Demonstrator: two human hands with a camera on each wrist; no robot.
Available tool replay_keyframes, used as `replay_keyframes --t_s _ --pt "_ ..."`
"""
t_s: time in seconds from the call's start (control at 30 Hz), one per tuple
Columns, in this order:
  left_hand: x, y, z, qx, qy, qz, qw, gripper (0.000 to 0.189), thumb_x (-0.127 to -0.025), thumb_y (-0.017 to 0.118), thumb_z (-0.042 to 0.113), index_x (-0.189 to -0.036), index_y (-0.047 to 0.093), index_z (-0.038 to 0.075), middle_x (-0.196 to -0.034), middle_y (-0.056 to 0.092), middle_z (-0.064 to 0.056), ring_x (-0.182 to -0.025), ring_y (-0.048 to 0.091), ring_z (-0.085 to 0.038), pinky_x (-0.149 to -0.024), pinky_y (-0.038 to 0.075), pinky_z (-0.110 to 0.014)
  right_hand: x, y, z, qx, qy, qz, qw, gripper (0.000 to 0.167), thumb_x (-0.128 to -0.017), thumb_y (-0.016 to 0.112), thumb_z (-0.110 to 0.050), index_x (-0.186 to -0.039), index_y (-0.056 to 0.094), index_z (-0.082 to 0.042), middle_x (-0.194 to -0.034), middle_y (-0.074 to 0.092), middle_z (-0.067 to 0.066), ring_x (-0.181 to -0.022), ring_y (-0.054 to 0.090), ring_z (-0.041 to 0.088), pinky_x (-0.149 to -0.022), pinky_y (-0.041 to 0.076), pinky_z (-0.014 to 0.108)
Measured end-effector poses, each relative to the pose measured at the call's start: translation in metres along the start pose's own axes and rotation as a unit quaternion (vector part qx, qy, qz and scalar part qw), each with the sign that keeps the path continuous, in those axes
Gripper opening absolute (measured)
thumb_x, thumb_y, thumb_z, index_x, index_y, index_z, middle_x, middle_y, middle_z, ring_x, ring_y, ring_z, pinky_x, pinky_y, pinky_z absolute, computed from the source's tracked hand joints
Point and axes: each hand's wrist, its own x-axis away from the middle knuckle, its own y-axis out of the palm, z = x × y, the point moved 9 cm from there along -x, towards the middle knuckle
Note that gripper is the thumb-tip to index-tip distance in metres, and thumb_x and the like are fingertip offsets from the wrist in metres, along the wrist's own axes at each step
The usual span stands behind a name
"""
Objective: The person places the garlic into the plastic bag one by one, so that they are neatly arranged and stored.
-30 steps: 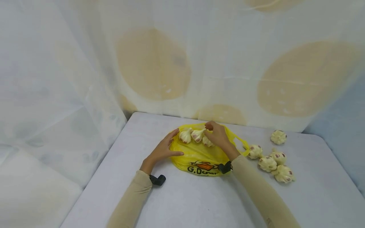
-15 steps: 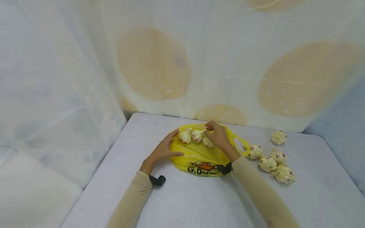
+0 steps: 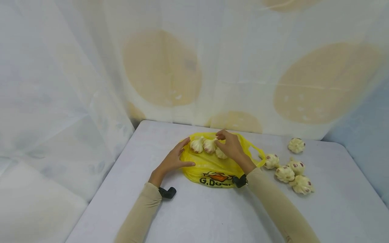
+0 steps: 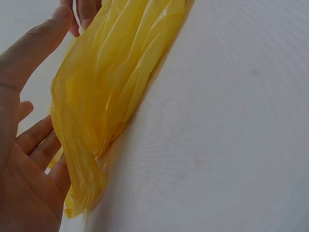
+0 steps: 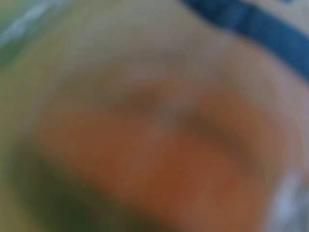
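Observation:
A yellow plastic bag (image 3: pixel 209 165) with dark lettering and an orange print lies on the table. Three white garlic bulbs rest at the bag's far part: a left bulb (image 3: pixel 197 145), a middle bulb (image 3: pixel 209 145) and a right bulb (image 3: pixel 221 153) partly behind the right hand. My right hand (image 3: pixel 232 146) is over the bag, its thumb and fingers pinching the stem of the middle garlic bulb. My left hand (image 3: pixel 173 160) spreads against the bag's left side, thumb and fingers extended. In the left wrist view, the left fingers reach behind the crumpled bag (image 4: pixel 101 82). The right wrist view is too blurred for detail.
Several more garlic bulbs lie to the right of the bag, including a near bulb (image 3: pixel 302 185) and a far single bulb (image 3: pixel 296 145). One bag handle (image 3: pixel 259 155) stretches toward them. A patterned cloth wall (image 3: pixel 237 74) rises behind the table (image 3: pixel 200 216).
The middle garlic bulb and right hand have shifted only very slightly. The left hand keeps its place at the bag's side; the other bulbs stay where they were.

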Motion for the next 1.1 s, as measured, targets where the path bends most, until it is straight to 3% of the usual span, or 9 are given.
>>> replay_keyframes --t_s 0.53,1.1 --pt "0.0004 0.0010 -0.0006 -0.002 0.001 0.002 1.0000 0.107 -0.074 0.083 0.046 -0.157 0.021 0.020 -0.158 0.027 0.002 -0.144 0.025 -0.014 -0.115 0.029 -0.038 0.0020 0.0011 -0.0033 0.020 -0.020 -0.013 0.9995 0.016 -0.092 0.070 -0.019 -0.105 0.069 -0.010 -0.103 0.071 0.006 -0.099 0.064 0.026 -0.089 0.053 0.045" --pt "0.0001 0.0003 -0.0009 -0.001 0.001 0.002 1.0000 0.106 -0.075 0.084 0.041 -0.157 0.021 0.019 -0.158 0.027 0.001 -0.144 0.025 -0.013 -0.116 0.028 -0.037 0.0035 -0.0019 0.0032 0.000 -0.015 -0.007 0.9999 0.029 -0.090 0.072 -0.018 -0.116 0.065 -0.007 -0.108 0.070 0.009 -0.103 0.063 0.029 -0.090 0.052 0.048"
